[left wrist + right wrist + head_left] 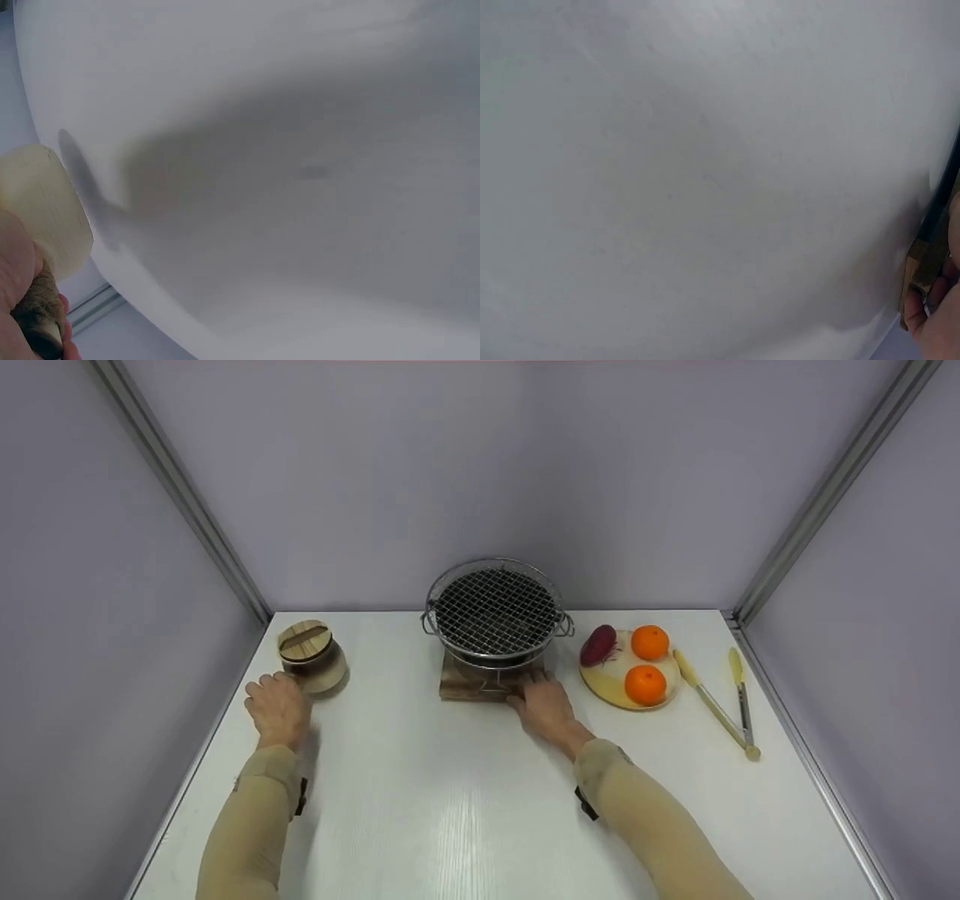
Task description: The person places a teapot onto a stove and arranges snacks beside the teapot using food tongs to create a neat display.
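Note:
On the left, my left hand (279, 709) grips the side handle (39, 307) of a small pale pot (327, 666). A wooden lid (304, 641) with a dark slot across it tops the pot. Whether the pot touches the table, I cannot tell. At the centre, a round tabletop grill (499, 611) with a wire mesh stands on a wooden base (469, 684). My right hand (546, 703) holds the right front corner of that base, its fingers curled about the wood in the right wrist view. The palm hides part of the corner.
Right of the grill lies a round plate (611, 690) with two oranges (645, 685) and a dark red oval fruit or vegetable (598, 646). Spread tongs (720, 712) with yellow tips lie farther right. Grey walls enclose the white table (420, 795) at the back and sides.

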{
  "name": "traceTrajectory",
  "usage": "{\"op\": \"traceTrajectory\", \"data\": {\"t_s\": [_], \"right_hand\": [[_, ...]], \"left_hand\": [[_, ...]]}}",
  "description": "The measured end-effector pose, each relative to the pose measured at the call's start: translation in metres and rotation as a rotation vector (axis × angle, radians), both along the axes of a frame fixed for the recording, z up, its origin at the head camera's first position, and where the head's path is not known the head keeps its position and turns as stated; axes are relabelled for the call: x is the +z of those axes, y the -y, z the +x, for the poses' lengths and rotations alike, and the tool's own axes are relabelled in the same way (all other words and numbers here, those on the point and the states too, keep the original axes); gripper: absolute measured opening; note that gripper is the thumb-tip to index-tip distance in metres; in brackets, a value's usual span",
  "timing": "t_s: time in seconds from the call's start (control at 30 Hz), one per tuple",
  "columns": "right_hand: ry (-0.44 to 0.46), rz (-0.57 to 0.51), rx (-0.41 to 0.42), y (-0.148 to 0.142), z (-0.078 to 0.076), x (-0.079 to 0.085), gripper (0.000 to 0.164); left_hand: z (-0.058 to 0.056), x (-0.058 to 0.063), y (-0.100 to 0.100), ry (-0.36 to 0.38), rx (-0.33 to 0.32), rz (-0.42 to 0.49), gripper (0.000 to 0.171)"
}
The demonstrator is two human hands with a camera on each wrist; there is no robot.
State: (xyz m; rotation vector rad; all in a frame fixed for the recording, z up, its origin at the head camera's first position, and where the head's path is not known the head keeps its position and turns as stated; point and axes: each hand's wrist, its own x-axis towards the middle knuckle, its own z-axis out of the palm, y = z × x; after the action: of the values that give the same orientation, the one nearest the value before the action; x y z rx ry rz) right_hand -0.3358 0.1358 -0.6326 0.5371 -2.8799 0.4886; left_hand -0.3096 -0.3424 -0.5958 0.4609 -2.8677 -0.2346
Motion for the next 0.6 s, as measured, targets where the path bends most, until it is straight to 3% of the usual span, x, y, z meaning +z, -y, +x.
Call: {"op": "traceTrajectory", "data": {"t_s": [0.2, 0.6], "right_hand": [[-0.023, 0.023, -0.002, 0.002, 0.0, 0.0, 0.052], [0.004, 0.026, -0.013, 0.001, 0.0, -0.001, 0.056]], "left_hand": [[-0.001, 0.013, -0.001, 0.014, -0.015, 0.015, 0.041], [-0.008, 0.04, -0.021, -0.034, -0.068, 0.014, 0.035]]}}
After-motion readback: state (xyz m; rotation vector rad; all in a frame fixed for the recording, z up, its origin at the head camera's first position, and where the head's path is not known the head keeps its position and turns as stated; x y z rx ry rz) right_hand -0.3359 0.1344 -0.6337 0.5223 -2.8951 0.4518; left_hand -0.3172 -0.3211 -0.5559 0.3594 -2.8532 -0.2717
